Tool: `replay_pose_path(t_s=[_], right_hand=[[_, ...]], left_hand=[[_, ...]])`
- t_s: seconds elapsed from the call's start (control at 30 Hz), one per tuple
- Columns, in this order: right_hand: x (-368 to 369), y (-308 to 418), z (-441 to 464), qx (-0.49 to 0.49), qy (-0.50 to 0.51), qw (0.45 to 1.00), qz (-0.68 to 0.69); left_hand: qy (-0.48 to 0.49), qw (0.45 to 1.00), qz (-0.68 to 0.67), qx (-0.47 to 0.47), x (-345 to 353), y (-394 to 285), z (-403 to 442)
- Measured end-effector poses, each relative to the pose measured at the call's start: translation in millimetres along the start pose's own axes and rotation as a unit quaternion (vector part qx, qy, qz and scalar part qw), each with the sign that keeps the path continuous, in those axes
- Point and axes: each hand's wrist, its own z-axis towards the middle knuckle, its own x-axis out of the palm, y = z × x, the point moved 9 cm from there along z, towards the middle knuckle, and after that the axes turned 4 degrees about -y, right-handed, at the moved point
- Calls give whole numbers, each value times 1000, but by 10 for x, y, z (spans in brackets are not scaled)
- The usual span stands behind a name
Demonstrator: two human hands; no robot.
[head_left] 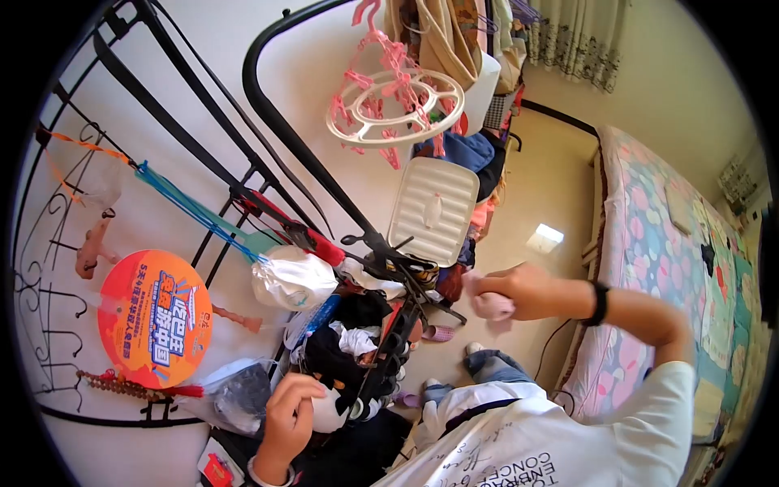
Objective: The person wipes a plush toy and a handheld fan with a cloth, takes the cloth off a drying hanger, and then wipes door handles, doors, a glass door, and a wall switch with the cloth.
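Note:
My right hand (531,292), with a black band at the wrist, is closed around a small bunched pink cloth (493,308), held up over the floor. Whether the cloth is a sock cannot be told. Low at the left, my left hand (288,414) has its fingers bent inward beside a white rounded thing (329,412). The fingers hide whether they grip it. Just beyond that hand is a heap of dark and white clothes (357,316) on a black rack (389,349). A white cloth bag (292,278) hangs above the heap.
A pink and white clip hanger (395,105) hangs from the black metal frame (268,73). Below it stands a pale lidded box (434,209). At left are a round orange fan (154,318) and a plastic bag (239,402). A bed (633,243) stands at right.

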Motion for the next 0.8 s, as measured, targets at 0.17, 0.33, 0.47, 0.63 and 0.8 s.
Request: replay_pose_path(t_s=[0.17, 0.33, 0.47, 0.63, 0.8], right_hand=[[-1135, 428, -160, -101, 132, 976, -143], [-1063, 464, 216, -202, 219, 904, -306], [-760, 178, 348, -344, 69, 884, -308], [-475, -233, 86, -333, 154, 880, -302], [-55, -618, -50, -354, 164, 883, -262]], left_hand=[[256, 958, 102, 80, 257, -1182, 297], [261, 911, -131, 292, 1265, -2197, 639], [327, 823, -294, 360, 2391, -2856, 400], [427, 783, -414, 182, 2789, -3258, 431], [361, 768, -507, 148, 2839, -3479, 660]])
